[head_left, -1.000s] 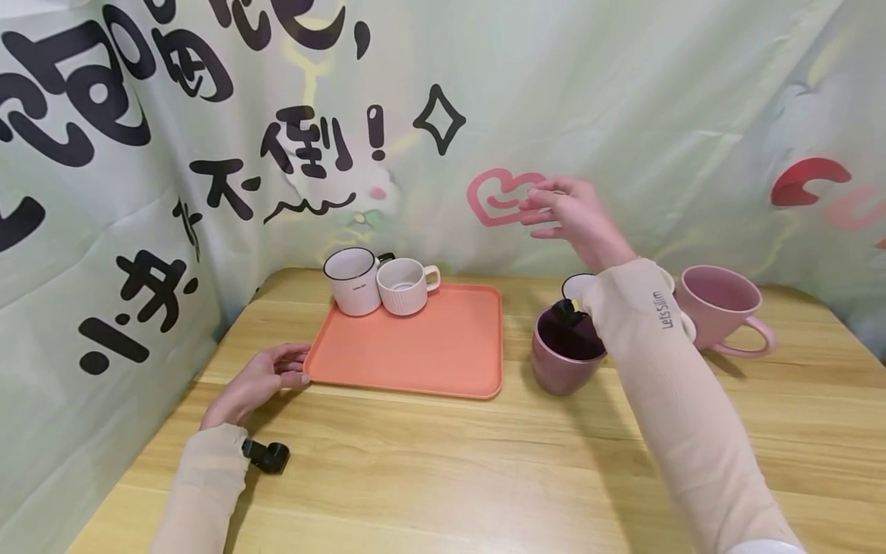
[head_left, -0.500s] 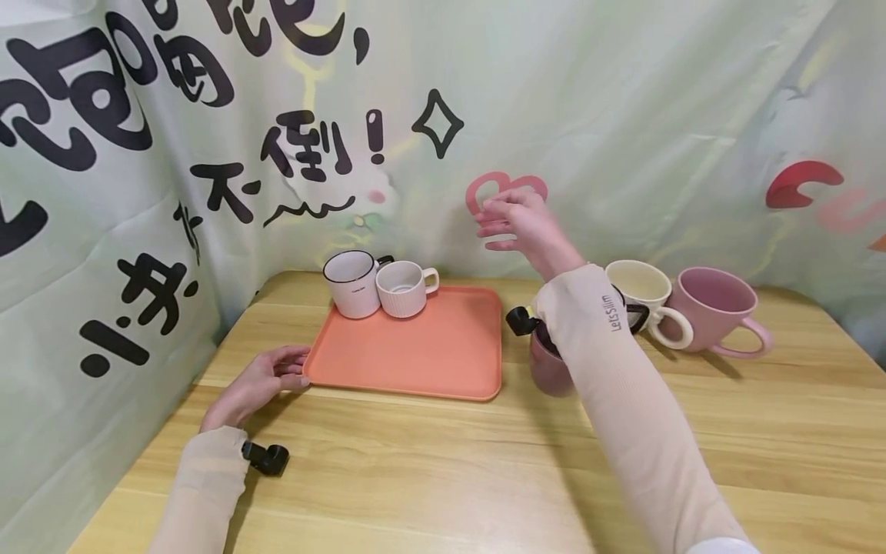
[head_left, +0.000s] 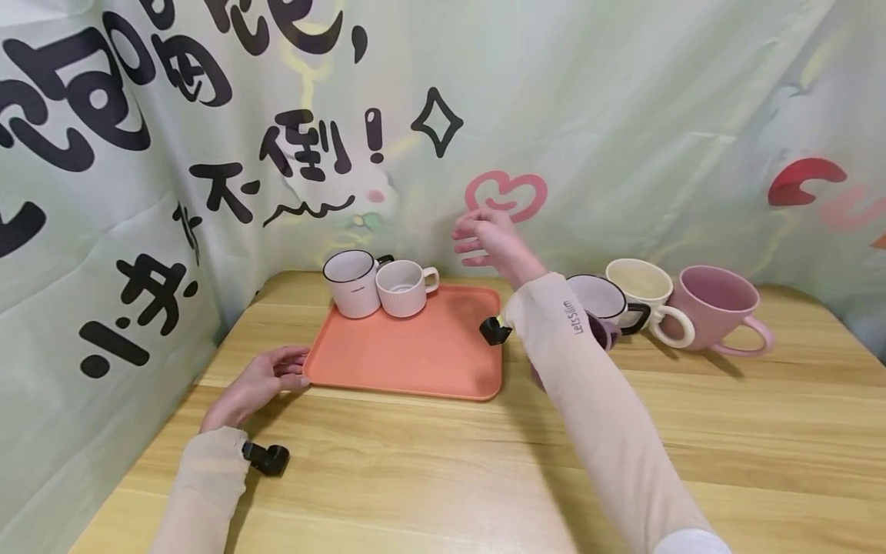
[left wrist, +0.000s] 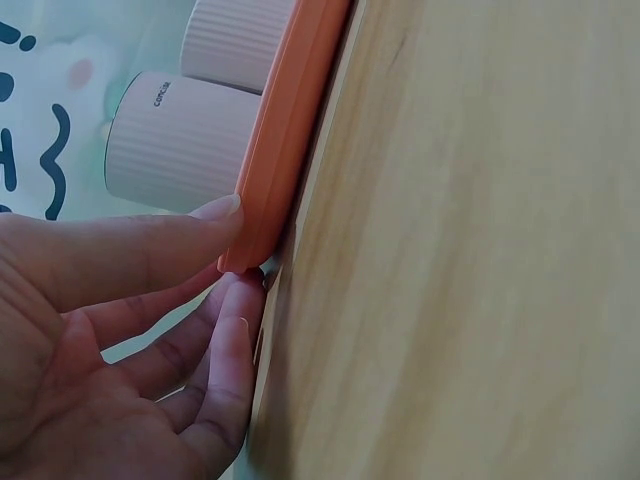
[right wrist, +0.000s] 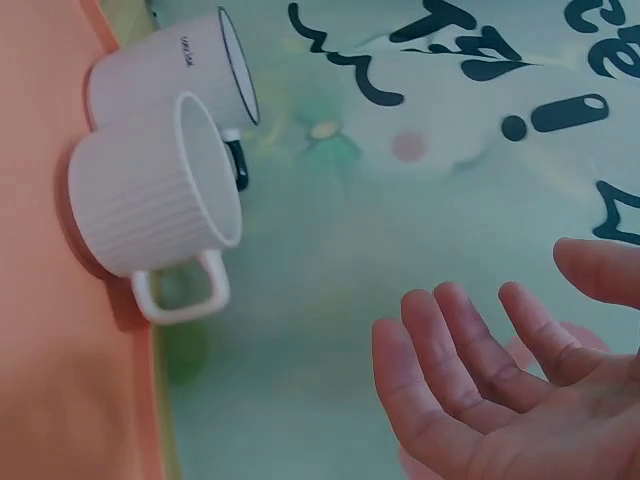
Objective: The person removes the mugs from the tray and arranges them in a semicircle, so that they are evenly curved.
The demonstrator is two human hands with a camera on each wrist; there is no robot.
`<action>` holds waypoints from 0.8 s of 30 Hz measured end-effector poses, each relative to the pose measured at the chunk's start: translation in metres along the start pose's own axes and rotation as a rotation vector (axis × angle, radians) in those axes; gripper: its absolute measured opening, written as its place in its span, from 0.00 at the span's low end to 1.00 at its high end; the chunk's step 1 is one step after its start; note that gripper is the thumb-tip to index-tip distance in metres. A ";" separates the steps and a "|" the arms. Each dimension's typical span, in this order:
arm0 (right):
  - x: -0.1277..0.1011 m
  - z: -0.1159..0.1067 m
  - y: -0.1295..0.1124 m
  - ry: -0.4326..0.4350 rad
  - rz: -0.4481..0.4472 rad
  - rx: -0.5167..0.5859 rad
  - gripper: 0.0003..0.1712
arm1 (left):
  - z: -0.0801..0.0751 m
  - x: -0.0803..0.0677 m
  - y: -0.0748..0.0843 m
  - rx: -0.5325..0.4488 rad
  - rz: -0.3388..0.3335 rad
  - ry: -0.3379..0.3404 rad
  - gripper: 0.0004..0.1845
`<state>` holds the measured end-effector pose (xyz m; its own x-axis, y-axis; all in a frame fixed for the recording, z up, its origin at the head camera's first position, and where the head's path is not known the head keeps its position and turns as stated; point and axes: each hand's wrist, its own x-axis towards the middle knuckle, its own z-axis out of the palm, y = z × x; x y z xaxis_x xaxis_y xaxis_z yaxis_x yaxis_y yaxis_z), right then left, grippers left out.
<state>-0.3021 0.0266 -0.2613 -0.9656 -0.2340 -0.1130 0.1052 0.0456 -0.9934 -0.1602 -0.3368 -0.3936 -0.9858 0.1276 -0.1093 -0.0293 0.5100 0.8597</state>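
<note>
Left hand at the tray, right hand in the air

The left hand pinched the near corner of the orange tray on the table; the right hand hovered empty, fingers spread, above the tray's far right corner, 2 white cups nearby.

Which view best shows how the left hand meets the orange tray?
The left wrist view: the left hand has its thumb on the orange tray at the corner rim, fingers underneath by the table edge. The head view shows the contact smaller, fingers indistinct. The right wrist view shows only the tray's far part, no left hand.
</note>
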 end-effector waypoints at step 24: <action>0.015 0.031 0.038 0.027 0.054 0.037 0.15 | 0.001 0.003 -0.003 -0.003 -0.014 0.000 0.33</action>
<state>-0.3048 -0.0049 -0.3016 -0.9643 -0.2060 -0.1664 0.1656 0.0213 -0.9860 -0.1629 -0.3372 -0.3965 -0.9853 0.1202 -0.1211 -0.0435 0.5092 0.8596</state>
